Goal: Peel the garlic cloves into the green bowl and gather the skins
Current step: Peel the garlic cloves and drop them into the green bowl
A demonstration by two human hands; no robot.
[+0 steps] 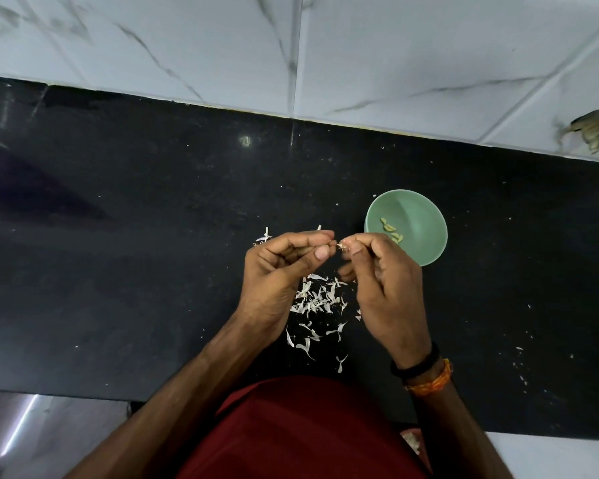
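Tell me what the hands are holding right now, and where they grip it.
A garlic clove, pinched between the fingertips of left hand and right hand; which part each grips is too small to tell.

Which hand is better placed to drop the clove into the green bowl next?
Probably the right hand: it sits beside the bowl, partly overlapping its rim. The left hand is farther away, across the skins.

I see the green bowl (pixel 416 216) sitting upright on the black counter, with a few pale peeled garlic cloves (pixel 390 230) lying in its bottom. White papery skins (pixel 317 299) lie scattered loose just left of and nearer than the bowl, and a small clove (pixel 343 246), partly hidden, is pinched between fingertips beside the bowl's rim.
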